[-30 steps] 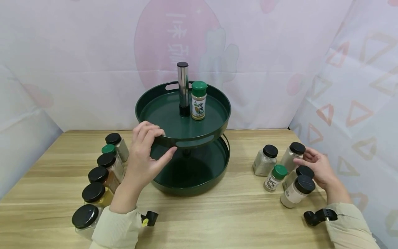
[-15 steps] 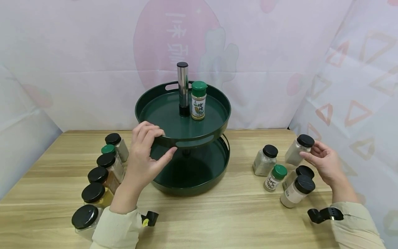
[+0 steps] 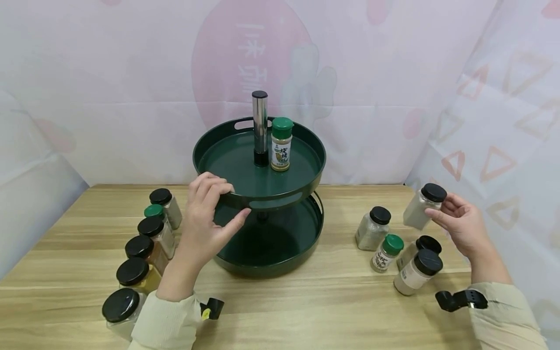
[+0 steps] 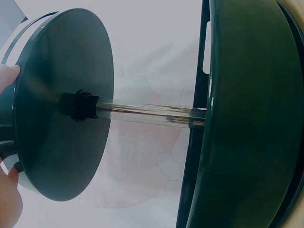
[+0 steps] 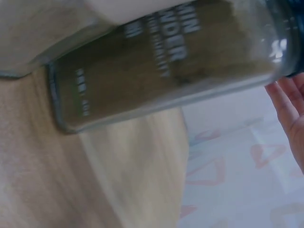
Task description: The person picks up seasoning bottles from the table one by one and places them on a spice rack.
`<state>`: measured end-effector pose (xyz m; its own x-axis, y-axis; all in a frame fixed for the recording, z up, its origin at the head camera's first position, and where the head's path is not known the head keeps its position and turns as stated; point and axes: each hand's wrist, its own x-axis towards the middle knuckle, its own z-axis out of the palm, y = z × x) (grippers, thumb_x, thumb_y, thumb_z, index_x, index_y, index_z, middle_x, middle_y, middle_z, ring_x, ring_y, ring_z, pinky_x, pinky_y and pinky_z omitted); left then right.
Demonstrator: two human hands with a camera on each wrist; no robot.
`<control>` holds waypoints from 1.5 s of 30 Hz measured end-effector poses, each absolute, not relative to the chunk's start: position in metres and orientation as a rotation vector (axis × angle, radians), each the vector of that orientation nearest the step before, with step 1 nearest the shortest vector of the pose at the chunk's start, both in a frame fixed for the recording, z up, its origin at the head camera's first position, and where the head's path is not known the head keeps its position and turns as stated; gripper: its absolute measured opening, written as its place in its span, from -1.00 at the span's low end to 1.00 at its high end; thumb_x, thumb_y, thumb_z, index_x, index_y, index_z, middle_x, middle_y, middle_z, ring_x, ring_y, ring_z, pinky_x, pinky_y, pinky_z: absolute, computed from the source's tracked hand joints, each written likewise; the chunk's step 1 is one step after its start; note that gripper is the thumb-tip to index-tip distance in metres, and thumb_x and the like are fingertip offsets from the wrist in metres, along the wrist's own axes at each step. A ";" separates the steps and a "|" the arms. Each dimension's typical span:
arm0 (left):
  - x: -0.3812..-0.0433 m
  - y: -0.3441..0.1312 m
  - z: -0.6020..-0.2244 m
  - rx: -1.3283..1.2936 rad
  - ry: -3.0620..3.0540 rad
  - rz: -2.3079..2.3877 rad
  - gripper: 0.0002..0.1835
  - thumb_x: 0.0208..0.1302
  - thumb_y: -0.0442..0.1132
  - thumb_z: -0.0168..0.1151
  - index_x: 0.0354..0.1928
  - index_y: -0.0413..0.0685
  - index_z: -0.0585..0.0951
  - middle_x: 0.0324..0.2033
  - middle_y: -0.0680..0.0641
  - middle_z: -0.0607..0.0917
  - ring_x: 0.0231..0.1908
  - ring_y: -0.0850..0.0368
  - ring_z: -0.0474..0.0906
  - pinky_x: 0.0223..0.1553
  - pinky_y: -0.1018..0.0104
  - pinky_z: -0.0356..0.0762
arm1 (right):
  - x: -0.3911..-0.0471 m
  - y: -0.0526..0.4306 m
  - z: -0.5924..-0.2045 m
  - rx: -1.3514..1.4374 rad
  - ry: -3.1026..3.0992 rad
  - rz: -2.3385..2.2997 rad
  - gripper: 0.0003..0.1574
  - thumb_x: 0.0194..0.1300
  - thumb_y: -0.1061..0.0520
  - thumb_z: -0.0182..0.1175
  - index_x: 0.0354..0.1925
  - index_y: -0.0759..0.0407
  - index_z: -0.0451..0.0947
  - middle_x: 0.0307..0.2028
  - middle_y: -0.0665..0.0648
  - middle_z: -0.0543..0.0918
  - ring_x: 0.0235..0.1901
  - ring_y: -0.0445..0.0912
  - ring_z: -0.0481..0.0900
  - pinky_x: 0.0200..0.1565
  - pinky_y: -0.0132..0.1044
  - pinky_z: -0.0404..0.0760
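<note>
My left hand (image 3: 205, 223) grips the front left rim of the upper tray (image 3: 262, 182) of a dark green two-tier stand, fingers over the edge and thumb lower down. In the left wrist view, fingers appear at the edge of that tier's underside (image 4: 66, 152). A green-capped seasoning shaker (image 3: 281, 150) stands upright on it beside the metal pole (image 3: 260, 126). At the right, my right hand (image 3: 465, 223) pinches a black-lidded spice jar (image 3: 417, 211) near its lid, tilted and raised above the table. The right wrist view has a printed jar (image 5: 166, 66) close up, with fingers (image 5: 287, 107) beyond.
Near my right hand stand a clear black-lidded jar (image 3: 372, 233), a small green-capped shaker (image 3: 382, 260) and two more black-lidded jars (image 3: 407, 282). A row of several jars (image 3: 148, 257) lines the left. The stand's lower tray (image 3: 262, 270) rests on the wooden table.
My right hand has lifted the spice jar off the table and moved it slightly right and up in the head view. My left hand keeps its hold on the upper tray.
</note>
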<state>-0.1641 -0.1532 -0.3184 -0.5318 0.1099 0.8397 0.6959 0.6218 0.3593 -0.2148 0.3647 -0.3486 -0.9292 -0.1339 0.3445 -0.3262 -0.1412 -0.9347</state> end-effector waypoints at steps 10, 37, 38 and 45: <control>-0.163 -0.154 -0.319 -0.627 -2.018 -0.900 -0.50 -0.07 -0.36 0.54 -0.04 -0.19 0.56 0.01 -0.21 0.58 0.24 -0.18 0.28 0.28 -0.15 0.26 | -0.217 0.356 -0.322 0.625 -1.881 2.222 -0.38 0.25 0.65 0.02 0.14 0.20 0.57 -0.01 -0.01 0.74 -0.01 -0.26 0.71 -0.05 -0.47 0.65; -0.164 -0.152 -0.317 -0.628 -2.014 -0.897 -0.51 -0.06 -0.35 0.53 -0.04 -0.19 0.56 0.00 -0.21 0.58 0.24 -0.18 0.28 0.29 -0.13 0.26 | -0.227 0.293 -0.259 0.713 -2.010 2.069 -0.38 0.24 0.60 0.12 0.18 0.20 0.54 0.03 -0.04 0.72 0.04 -0.27 0.69 -0.01 -0.50 0.62; -0.164 -0.152 -0.317 -0.629 -2.011 -0.901 -0.51 -0.06 -0.35 0.53 -0.04 -0.19 0.56 0.00 -0.21 0.58 0.23 -0.18 0.29 0.29 -0.13 0.26 | -0.227 0.291 -0.257 0.720 -2.008 2.067 -0.38 0.23 0.60 0.12 0.19 0.20 0.54 0.03 -0.04 0.73 0.04 -0.26 0.69 0.00 -0.50 0.62; -0.164 -0.152 -0.318 -0.625 -2.018 -0.892 -0.51 -0.05 -0.34 0.53 -0.04 -0.21 0.56 0.00 -0.22 0.57 0.24 -0.19 0.28 0.30 -0.15 0.26 | -0.227 0.277 -0.246 0.785 -1.991 2.096 -0.38 0.23 0.61 0.10 0.20 0.24 0.53 0.03 -0.01 0.73 0.03 -0.24 0.69 0.00 -0.48 0.63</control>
